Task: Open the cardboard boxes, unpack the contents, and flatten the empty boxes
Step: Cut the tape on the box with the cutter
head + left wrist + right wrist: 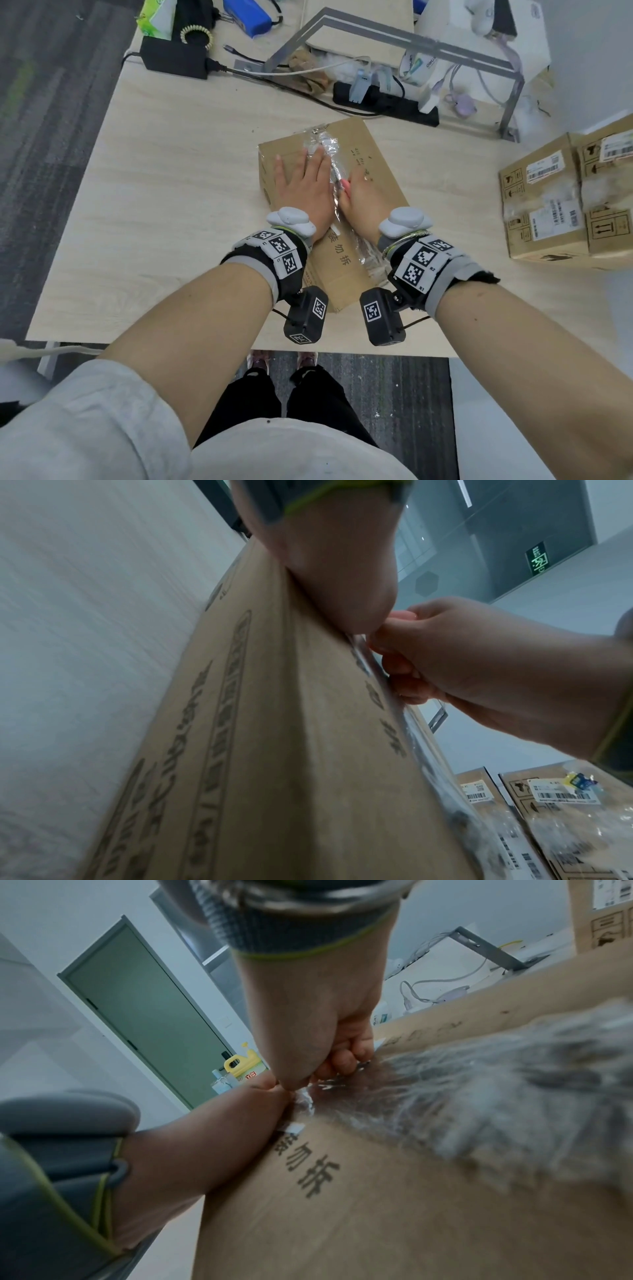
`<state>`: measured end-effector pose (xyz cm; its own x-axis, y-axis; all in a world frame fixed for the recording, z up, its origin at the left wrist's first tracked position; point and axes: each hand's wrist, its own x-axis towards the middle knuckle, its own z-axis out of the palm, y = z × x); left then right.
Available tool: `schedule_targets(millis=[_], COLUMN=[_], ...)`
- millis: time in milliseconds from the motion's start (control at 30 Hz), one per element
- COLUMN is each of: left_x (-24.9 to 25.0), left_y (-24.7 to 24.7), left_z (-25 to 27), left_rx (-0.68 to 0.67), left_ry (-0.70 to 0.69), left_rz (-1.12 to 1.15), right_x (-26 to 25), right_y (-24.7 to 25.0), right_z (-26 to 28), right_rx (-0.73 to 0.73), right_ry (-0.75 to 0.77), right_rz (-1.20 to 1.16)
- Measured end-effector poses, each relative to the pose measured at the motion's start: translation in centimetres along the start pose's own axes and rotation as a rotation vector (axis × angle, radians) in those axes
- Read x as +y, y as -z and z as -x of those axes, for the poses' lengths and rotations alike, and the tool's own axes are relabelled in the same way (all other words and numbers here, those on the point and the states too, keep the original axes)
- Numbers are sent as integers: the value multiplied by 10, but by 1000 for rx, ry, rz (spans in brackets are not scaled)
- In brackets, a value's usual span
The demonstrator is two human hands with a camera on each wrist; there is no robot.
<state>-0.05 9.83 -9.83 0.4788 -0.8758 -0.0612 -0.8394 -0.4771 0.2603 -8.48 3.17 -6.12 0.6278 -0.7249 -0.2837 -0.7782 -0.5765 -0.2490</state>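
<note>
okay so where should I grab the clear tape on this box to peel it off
Judging from the head view, pinch the tape at its loose, crinkled part on the box top, where the right hand works. Come from the right, since the left hand lies flat on the left half, and pull along the seam.

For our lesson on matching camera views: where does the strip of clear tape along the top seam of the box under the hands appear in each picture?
Head: the clear tape runs up the middle of the box top, between the two hands.
Left wrist: a shiny strip at the box's right edge, under the right hand's fingers.
Right wrist: crumpled and glossy, centre right.
Shared landmark: the black printed characters beside the tape.
</note>
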Motion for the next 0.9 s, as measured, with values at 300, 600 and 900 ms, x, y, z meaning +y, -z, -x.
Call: schedule_targets(millis=[300,600,900], left_x=[12,11,10], left_y=[4,-1,-4], left_z=[15,18,19], left_rx=[-64,-52,-50], left_ry=[-60,-67,-68], left_rz=[93,51,19], right_x=[-4,2,3], right_y=[5,4,3], right_z=[8,15,20], right_rx=[-4,-34,-26], right_ry=[-23,17,-15], right_rz=[42,132,63])
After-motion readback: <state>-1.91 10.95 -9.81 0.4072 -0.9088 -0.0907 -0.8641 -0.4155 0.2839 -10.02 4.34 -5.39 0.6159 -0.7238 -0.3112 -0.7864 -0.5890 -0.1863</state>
